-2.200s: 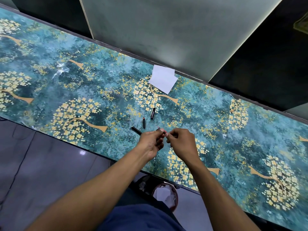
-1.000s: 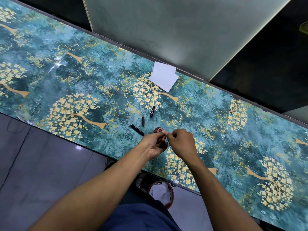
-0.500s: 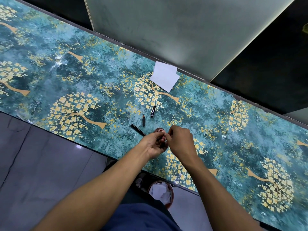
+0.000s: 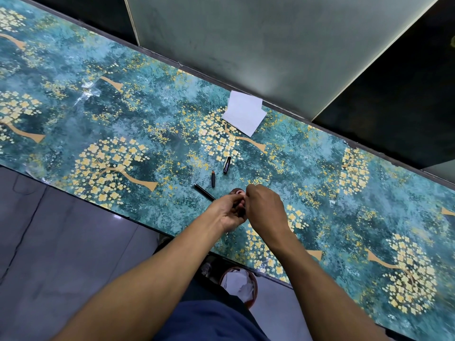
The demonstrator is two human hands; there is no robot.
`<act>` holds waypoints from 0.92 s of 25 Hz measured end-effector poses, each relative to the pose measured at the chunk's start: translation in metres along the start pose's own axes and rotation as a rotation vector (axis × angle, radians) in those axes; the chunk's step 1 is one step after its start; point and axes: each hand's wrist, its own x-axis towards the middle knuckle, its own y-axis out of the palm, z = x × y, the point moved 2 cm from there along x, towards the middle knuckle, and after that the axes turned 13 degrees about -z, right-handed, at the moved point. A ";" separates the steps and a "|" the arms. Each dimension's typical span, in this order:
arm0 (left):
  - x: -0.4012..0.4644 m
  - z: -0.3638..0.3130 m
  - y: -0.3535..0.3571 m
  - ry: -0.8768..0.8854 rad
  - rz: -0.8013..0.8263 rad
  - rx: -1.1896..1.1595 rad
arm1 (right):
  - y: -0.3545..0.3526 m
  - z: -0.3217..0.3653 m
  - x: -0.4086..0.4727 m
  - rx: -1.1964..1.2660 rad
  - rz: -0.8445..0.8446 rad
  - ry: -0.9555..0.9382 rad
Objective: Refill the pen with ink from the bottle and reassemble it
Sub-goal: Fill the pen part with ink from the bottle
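A small ink bottle (image 4: 237, 192) with a reddish-brown rim stands on the table, mostly hidden behind my fingers. My left hand (image 4: 227, 211) curls around its near side. My right hand (image 4: 263, 207) pinches a small pen part at the bottle's mouth, fingertips meeting those of the left; the part itself is hidden. Just left of the hands lies the thin black pen barrel (image 4: 203, 192). Beyond it lie the short nib section (image 4: 213, 178) and the black cap (image 4: 227, 165), each apart from the others.
A teal table (image 4: 123, 124) with a gold tree pattern runs diagonally. A white folded paper (image 4: 245, 115) lies near the far edge by a grey wall panel. Under the near edge stands a round bin (image 4: 240, 284) holding crumpled paper.
Both hands have closed in over the ink bottle and now cover more of it. The right hand has shifted slightly left and forward. The loose pen parts have not moved.
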 end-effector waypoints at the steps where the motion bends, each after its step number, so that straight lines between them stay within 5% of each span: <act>1: 0.000 0.000 0.000 0.002 0.000 -0.006 | 0.000 0.001 0.001 -0.024 0.002 -0.015; 23: -0.004 0.001 0.007 -0.043 0.003 -0.041 | -0.010 0.003 0.003 0.060 0.075 0.006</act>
